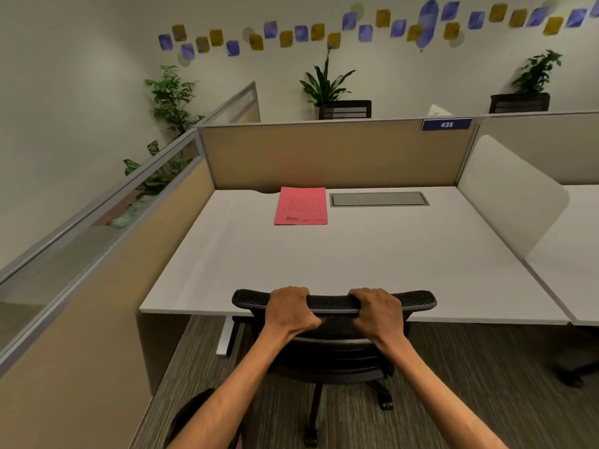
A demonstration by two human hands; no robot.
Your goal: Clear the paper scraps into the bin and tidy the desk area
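- The left hand [289,310] and the right hand [378,311] both hold the top edge of the backrest of a black mesh office chair [334,322], with the fingers curled tight over the rim.
- The 2 hands are near each other on the middle part of the rim, and the ends of the backrest stick out on both sides of them.
- Just beyond the grip lies the near edge of the white desk [356,254]; the top of the backrest overlaps this edge in the view.
- Far beyond the hands, near the back of the desk, a pink paper folder [300,205] lies flat, a little to the left of the grip.
- Just to the right of the folder there is a grey cable cover [378,199] set into the desk surface.
- Behind these stands a tan partition panel [324,153], and on its top right a blue sign [446,124] shows 435.
- Below the hands, the chair base and its wheels stand on a striped grey carpet [453,384].
- To the right of the grip, a white divider [512,196] stands at the side of the desk.
- Potted plants [327,82] stand behind the partition.
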